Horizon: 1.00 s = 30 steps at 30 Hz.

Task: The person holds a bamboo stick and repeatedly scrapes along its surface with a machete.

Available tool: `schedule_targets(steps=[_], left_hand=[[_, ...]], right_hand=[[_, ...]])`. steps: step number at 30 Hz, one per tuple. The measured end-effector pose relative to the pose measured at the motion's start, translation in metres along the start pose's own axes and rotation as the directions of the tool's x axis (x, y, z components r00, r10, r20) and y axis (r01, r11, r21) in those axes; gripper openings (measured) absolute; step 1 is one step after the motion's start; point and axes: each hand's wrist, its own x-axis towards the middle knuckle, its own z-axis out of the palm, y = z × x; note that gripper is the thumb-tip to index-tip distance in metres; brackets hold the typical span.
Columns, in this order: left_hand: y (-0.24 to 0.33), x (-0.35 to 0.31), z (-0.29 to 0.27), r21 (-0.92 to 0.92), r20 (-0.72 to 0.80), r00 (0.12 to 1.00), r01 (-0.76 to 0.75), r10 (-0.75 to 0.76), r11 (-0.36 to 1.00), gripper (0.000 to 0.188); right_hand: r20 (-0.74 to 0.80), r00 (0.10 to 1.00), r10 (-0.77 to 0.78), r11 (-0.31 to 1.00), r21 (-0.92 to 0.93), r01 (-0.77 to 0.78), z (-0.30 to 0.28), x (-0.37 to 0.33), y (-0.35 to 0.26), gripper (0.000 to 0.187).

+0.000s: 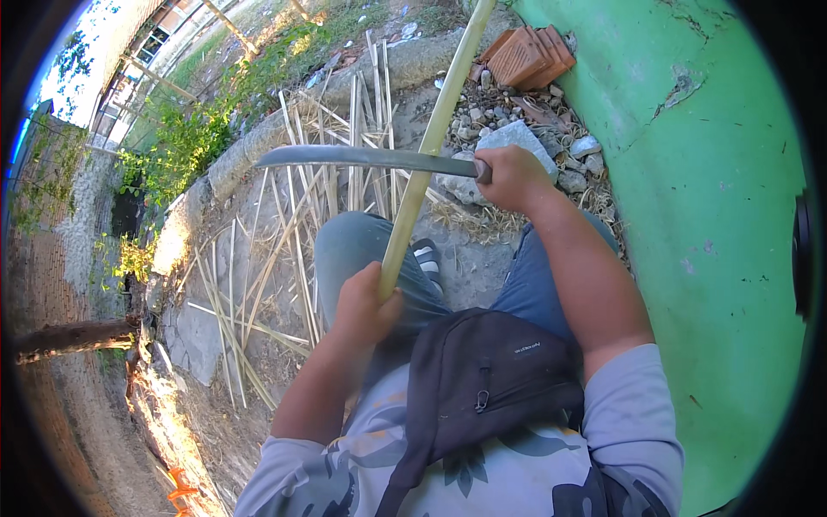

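A long pale-green bamboo strip (408,211) slants up and away from my lap, its far end running out past the top of the view. My left hand (366,306) is closed around its near end, above my left thigh. In my right hand (517,179) is the handle of a machete (362,157), mostly hidden by the fingers. The long, slightly curved blade points left and lies across the bamboo strip about midway along, seemingly touching it. Its tip reaches out over the split strips on the ground.
Several thin split bamboo strips (297,233) lie scattered on the ground to the left and ahead. Terracotta roof tiles (527,59) and rubble (568,164) sit against a green wall (706,258) on my right. A black bag (491,370) rests on my lap; a concrete kerb (245,164) runs beyond.
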Motion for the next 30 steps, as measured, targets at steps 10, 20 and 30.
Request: schedule_targets(steps=[10, 20, 30], left_hand=[[0.008, 0.003, -0.002, 0.005, 0.003, 1.0, -0.007, 0.007, 1.0, 0.023], [0.0, 0.0, 0.001, -0.002, -0.026, 1.0, -0.013, 0.013, 1.0, 0.023], [0.008, -0.002, -0.007, 0.005, 0.057, 0.995, 0.087, -0.087, 0.996, 0.023]], right_hand=[[0.063, 0.996, 0.059, 0.994, 0.09, -0.065, -0.002, 0.004, 0.007, 0.012], [-0.002, 0.978, -0.21, 0.977, -0.041, 0.21, 0.007, -0.007, -0.01, 0.015], [-0.011, 0.999, -0.049, 0.996, 0.081, 0.049, 0.004, -0.002, 0.001, 0.011]])
